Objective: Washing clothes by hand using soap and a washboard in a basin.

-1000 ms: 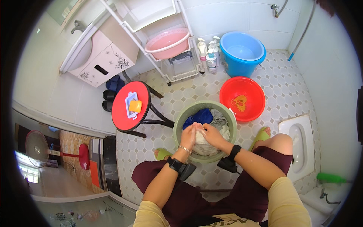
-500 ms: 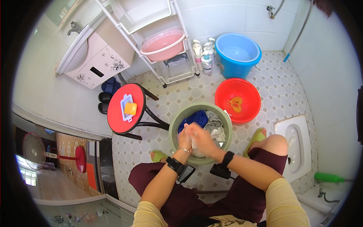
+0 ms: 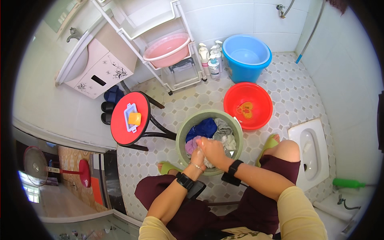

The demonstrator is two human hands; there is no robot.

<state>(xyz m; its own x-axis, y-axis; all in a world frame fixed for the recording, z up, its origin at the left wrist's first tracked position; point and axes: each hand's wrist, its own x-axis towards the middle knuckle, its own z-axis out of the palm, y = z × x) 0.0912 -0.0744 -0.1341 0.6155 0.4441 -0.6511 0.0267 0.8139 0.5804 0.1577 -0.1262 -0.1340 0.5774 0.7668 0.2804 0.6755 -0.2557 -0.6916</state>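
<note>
Inside the green bucket (image 3: 180,140) lie blue cloth (image 3: 201,129), grey and white cloths (image 3: 224,132), and pink-purple cloth (image 3: 191,145). My left hand (image 3: 197,158) and my right hand (image 3: 212,150) are pressed together over the lower part of the bucket, both closed, with pale fabric beneath them; what is between their fingers is hidden. Left of the bucket stands a red-topped stool (image 3: 120,132), with an orange soap bar (image 3: 134,119) on a light tray (image 3: 130,108). A red basin (image 3: 260,106) sits behind the bucket on the right.
A blue bucket (image 3: 244,72) and pump bottles (image 3: 214,66) stand at the back beside a white rack (image 3: 180,86) holding a pink basin (image 3: 168,52). A sink cabinet (image 3: 100,72) and slippers (image 3: 108,110) are left. A squat toilet (image 3: 318,152) is right, near a green bottle (image 3: 346,183).
My hands have shifted slightly lower and twisted against each other. Pink-purple cloth now shows left of them, where it was hidden before. The surroundings have slid a little left in the view.
</note>
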